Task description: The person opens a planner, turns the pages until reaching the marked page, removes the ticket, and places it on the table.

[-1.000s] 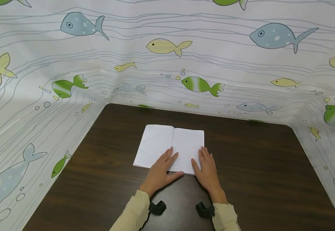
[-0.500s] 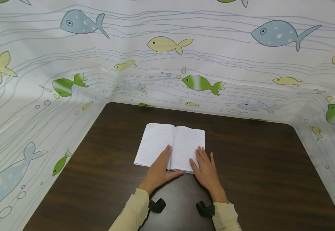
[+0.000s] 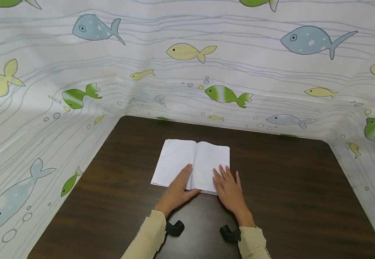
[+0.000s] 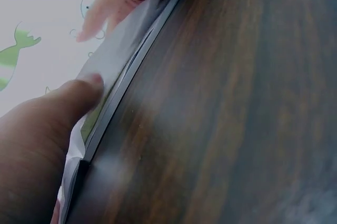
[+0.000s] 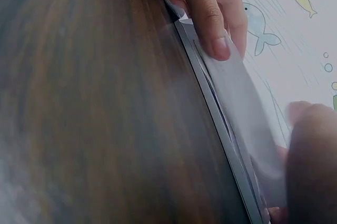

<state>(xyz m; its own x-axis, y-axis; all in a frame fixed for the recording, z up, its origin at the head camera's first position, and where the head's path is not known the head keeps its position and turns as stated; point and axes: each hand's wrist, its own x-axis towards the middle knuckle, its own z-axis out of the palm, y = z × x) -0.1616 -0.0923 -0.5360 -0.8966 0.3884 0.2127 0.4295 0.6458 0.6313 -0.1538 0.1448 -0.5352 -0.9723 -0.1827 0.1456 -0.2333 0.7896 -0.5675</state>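
Note:
A lined notebook lies spread on the dark table, its visible pages without writing. My left hand rests over the lower part near the centre fold, fingers straight and together. Its thumb reaches the bottom edge; the left wrist view shows that thumb against the pages. On the lower right page lies my right hand, fingers spread, with one finger out past the right edge. The right page bulges slightly beside the fold. In the right wrist view, my right thumb is blurred near the page edge.
Brown wood-grain table surrounds the notebook. A white fish-print sheet rises behind and along both sides. Black wrist devices sit below each hand, by the beige sleeves.
My left fingers have come together and its thumb has moved onto the bottom edge. My right hand has shifted slightly left with fingers spread. The right page now bulges by the fold.

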